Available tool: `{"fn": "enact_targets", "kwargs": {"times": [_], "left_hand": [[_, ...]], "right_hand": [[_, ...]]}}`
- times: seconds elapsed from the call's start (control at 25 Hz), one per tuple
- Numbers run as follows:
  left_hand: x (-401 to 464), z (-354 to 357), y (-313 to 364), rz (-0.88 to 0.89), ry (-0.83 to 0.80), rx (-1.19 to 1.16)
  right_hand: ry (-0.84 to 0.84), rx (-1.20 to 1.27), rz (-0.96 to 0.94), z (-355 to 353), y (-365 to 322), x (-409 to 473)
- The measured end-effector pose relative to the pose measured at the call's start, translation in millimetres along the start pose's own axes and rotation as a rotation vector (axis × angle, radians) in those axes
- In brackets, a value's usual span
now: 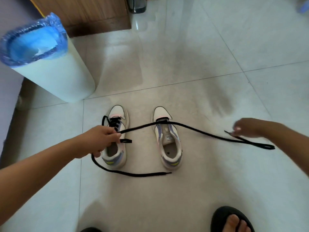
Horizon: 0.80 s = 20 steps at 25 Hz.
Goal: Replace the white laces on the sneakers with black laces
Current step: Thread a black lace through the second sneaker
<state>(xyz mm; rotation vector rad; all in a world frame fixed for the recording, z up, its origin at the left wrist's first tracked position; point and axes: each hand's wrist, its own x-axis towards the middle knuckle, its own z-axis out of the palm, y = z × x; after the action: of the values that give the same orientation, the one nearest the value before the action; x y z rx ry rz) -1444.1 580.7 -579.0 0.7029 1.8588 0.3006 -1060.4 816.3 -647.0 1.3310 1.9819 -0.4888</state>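
Two low-top sneakers stand side by side on a glossy pale tiled floor (192,56), toes pointing far, heels near.

Left sneaker (115,139): white upper with lilac panels, pink trim at the toe and a yellow heel mark; a flat black lace already crosses its far eyelets.

Right sneaker (168,139): same colours, tongue and eyelet rows bare except for one black bar across the farthest eyelets.

Black lace (200,133): flat woven band, threaded through that far pair of eyelets and stretched out to both sides above the floor.

Left hand (102,139): over the left sneaker's opening, fingers curled tight round the lace's left run; from the fist a short doubled loop sticks out to the right, and a long tail drops to the floor and curves right, near the heels, ending just short of the right sneaker's heel.

Right hand (249,128): well right of the right sneaker, blurred; its fingertips meet the lace's right run, which folds into a narrow loop lying farther right. Whether it pinches the lace or only touches it cannot be told.

Waste bin (55,77): smooth white cylinder with a crinkled blue plastic liner, far left.

Wooden cabinet (83,12): brown grain, far left behind the bin.

Black flip-flop (222,216): on a bare foot, near right edge.
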Motion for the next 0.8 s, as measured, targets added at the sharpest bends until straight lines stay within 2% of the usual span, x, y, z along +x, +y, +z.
{"fn": "enact_targets", "kwargs": {"times": [0.12,0.24,0.32,0.36,0.4,0.44,0.6,0.68,0.8], "left_hand": [[-8,5,8,0.036,-0.055,-0.235],[-15,8,15,0.049,-0.149,-0.423],[-18,14,14,0.067,-0.200,-0.502],[-19,16,11,0.084,-0.214,-0.523],[-20,17,5,0.106,-0.210,-0.535],[-21,17,-4,0.134,-0.193,-0.544],[-24,11,-46,0.164,-0.145,-0.596],[-27,5,-65,0.115,-0.122,-0.585],[-33,-18,-91,0.067,-0.135,-0.609]], "right_hand": [[0.268,0.273,-0.443,-8,-108,0],[0.394,0.209,-0.846,1,-212,-15],[0.550,0.154,-0.993,7,-253,-24],[0.613,0.157,-1.005,1,-259,-23],[0.627,0.225,-0.937,-9,-260,-19],[0.558,0.370,-0.819,-20,-257,-13],[0.196,1.204,-0.321,-56,-219,15],[0.135,1.404,-0.145,-59,-201,23],[0.127,1.516,-0.004,-59,-180,33]]}}
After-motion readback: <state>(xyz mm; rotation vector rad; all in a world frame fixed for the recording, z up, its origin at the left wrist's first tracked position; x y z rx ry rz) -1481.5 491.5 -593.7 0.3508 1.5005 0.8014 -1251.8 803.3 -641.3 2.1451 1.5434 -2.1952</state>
